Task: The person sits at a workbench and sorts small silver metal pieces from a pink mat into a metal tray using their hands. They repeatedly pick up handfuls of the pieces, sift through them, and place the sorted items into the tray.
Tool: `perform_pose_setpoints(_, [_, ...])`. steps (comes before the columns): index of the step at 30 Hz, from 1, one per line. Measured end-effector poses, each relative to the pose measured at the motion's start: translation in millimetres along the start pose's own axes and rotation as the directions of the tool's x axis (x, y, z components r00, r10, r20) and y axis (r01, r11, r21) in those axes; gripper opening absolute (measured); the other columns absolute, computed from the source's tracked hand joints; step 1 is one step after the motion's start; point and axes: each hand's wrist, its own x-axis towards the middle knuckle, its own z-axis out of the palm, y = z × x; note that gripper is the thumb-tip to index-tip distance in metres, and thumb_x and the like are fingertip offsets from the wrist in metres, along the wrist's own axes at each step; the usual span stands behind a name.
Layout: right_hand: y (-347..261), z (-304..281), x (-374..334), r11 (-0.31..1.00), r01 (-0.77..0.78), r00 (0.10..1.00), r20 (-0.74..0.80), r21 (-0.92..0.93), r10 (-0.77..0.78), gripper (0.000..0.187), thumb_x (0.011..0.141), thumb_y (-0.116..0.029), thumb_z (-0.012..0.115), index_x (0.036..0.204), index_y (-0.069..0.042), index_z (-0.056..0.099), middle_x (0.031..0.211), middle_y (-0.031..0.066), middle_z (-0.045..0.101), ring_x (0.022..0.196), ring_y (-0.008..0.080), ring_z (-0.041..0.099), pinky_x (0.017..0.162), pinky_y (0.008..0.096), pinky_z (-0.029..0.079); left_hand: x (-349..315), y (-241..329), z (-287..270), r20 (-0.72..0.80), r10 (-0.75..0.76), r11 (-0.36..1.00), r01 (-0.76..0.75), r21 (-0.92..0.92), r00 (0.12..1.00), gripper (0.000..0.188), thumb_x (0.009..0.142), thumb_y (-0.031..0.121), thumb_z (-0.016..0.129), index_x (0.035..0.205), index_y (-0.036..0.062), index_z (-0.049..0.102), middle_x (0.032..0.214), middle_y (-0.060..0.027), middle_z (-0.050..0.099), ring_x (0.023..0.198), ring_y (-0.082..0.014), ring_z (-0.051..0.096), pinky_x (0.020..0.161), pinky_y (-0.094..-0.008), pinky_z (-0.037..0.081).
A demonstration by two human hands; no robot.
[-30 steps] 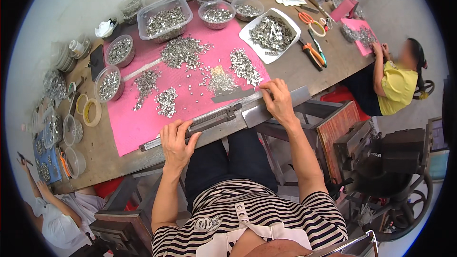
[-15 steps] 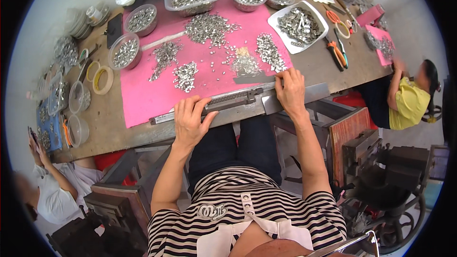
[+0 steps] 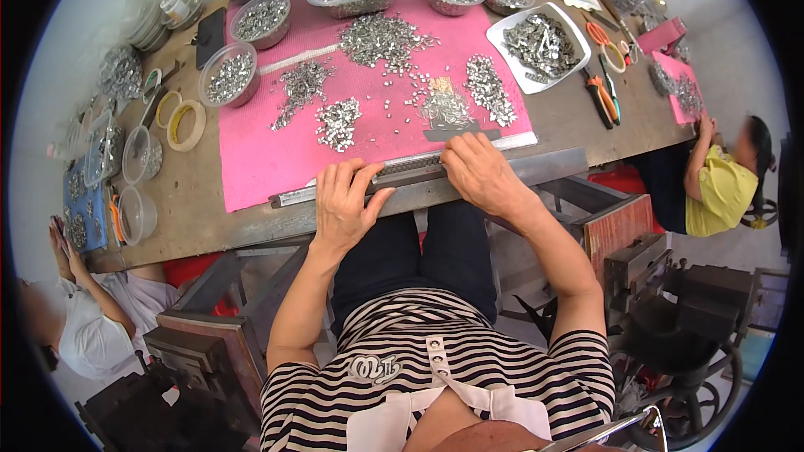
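Note:
A long, narrow metal fixture (image 3: 296, 197) lies along the front edge of the table, with a dark, textured strip (image 3: 410, 169) set along it. My left hand (image 3: 345, 202) grips the left part of the fixture, thumb at the front and fingers over the top. Over its right part, my right hand (image 3: 484, 174) is closed with the fingertips pressed down on the strip's right end; what lies under them is hidden. A flat steel plate (image 3: 548, 166) sticks out to the right of this hand. Just beyond are a grey flat bar (image 3: 463, 133) and a pile of thin metal pins (image 3: 446, 109).
Heaps of small silver metal pieces (image 3: 381, 39) lie on a pink mat (image 3: 268, 159). Tubs of such pieces stand behind, including a white tray (image 3: 578, 46). Orange-handled pliers (image 3: 601, 100) and tape rolls (image 3: 186, 125) flank the mat. Two other people sit left and right.
My right hand has moved left along the fixture, from near the steel plate to the strip's right end, covering the small block seen there before. My left hand keeps its grip.

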Motion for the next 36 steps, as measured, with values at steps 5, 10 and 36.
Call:
perform_pose_setpoints(5, [8,-4,2,0.994,0.103,0.995,-0.017,0.031,-0.102,0.014,0.086,-0.004,0.064,0.100,0.000,0.064,0.102,0.0118,0.060,0.097,0.0282,0.059,0.088,0.0383,0.047,0,-1,0,0.001,-0.004,1.000,0.004,-0.009,1.000,0.046,0.079,0.029,0.087,0.116,0.0088,0.070,0.107,-0.0087,0.062,0.094,-0.0284,0.057,0.084,-0.0417,0.044])
perform_pose_setpoints(10, [9,7,-4,0.861,-0.172,0.959,-0.118,0.478,0.257,0.015,0.087,0.002,0.073,0.101,0.000,0.069,0.100,0.0115,0.067,0.094,0.0306,0.063,0.084,0.0407,0.050,-1,-2,0,0.005,-0.011,1.000,0.011,-0.013,1.000,0.045,0.079,0.029,0.087,0.116,0.0090,0.071,0.107,-0.0084,0.062,0.095,-0.0285,0.057,0.084,-0.0424,0.043])
perform_pose_setpoints(36, [-28,67,89,0.951,-0.149,0.957,-0.203,0.271,0.208,0.010,0.087,-0.010,0.075,0.091,-0.006,0.068,0.091,0.0098,0.058,0.093,0.0298,0.056,0.083,0.0439,0.042,10,-9,-21,0.369,-0.169,0.984,0.178,0.010,0.914,0.066,0.108,0.044,0.053,0.154,-0.0025,0.047,0.164,-0.0226,0.041,0.156,-0.0391,0.032,0.124,-0.0698,0.007])
